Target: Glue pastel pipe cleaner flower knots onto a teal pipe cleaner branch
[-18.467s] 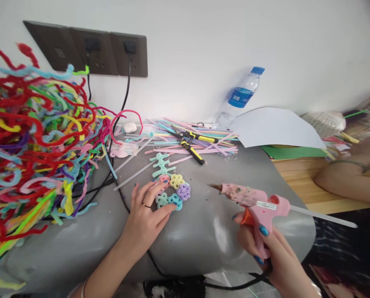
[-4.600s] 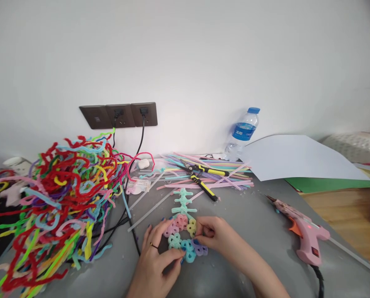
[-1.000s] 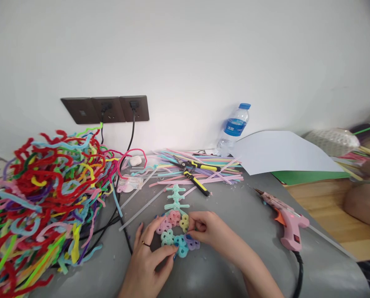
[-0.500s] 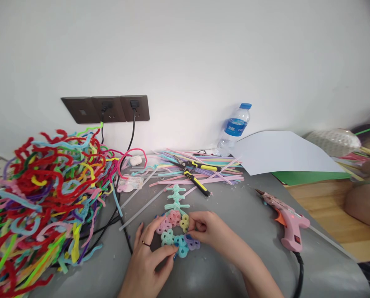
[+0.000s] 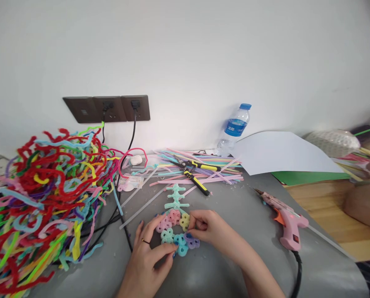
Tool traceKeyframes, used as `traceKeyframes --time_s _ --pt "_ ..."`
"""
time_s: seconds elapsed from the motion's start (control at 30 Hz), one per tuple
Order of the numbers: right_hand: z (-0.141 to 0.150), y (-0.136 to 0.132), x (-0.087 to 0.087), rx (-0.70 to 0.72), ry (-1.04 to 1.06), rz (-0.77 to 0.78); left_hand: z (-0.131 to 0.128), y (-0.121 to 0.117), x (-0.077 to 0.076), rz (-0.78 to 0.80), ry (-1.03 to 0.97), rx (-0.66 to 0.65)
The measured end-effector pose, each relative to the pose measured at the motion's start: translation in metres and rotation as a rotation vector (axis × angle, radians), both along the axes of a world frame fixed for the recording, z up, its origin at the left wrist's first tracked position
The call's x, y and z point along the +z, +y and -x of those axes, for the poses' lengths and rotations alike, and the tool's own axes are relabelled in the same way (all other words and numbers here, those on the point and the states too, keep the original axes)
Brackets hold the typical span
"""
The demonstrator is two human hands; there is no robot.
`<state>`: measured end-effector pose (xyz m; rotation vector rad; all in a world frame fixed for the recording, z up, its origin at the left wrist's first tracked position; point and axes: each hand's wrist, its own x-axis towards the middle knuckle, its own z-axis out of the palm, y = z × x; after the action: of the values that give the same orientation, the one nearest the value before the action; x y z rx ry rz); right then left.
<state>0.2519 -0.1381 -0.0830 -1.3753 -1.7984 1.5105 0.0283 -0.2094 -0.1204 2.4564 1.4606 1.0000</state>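
A small ring of pastel pipe-cleaner flowers (image 5: 174,217) lies on the grey table covering, in pink, yellow, purple, blue and mint. My left hand (image 5: 152,250) holds its left side, fingers by the pink flowers and thumb on the blue one. On the ring's right side my right hand (image 5: 208,227) pinches between the yellow flower (image 5: 184,222) and the purple flower (image 5: 192,242); its fingertips partly hide both. A mint pipe-cleaner piece with crosswise arms (image 5: 176,196) sits just beyond the ring. The pink glue gun (image 5: 286,219) lies to the right, a glue stick in its back.
A big heap of colourful pipe cleaners (image 5: 57,190) fills the left. Yellow-black pliers (image 5: 196,180) rest on straight pastel pipe cleaners (image 5: 169,179) near the wall. Behind are a water bottle (image 5: 235,126) and white paper (image 5: 284,153). Another person's arm (image 5: 366,203) is at right.
The glue gun, earlier in my right hand, now lies on the table. My right hand has come to the ring's right side. Over the last second both hands stay nearly still.
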Motion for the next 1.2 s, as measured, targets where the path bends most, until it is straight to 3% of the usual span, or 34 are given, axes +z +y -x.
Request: traceKeyframes --time_s 0.37,0.63,0.77,0.93,1.07,1.2 --pt "-0.01 0.001 -0.002 -0.07 0.177 0.0 0.002 0.0 0.007 -0.041 -0.073 0.006" --pt "-0.006 -0.001 -0.002 -0.168 0.188 -0.028 0.01 0.001 0.006 0.056 -0.158 -0.013" --pt "-0.009 -0.001 -0.001 -0.192 0.194 -0.023 0.021 0.008 0.015 0.121 -0.205 -0.042" --pt "-0.02 -0.006 -0.004 -0.264 0.106 -0.07 0.035 0.038 0.041 0.141 -0.222 -0.059" --pt "-0.022 -0.011 -0.004 -0.292 0.084 -0.124 0.036 0.079 0.061 0.322 -0.085 -0.088" --pt "-0.018 -0.013 -0.002 -0.291 0.043 -0.163 0.026 0.111 0.069 0.484 0.106 -0.162"
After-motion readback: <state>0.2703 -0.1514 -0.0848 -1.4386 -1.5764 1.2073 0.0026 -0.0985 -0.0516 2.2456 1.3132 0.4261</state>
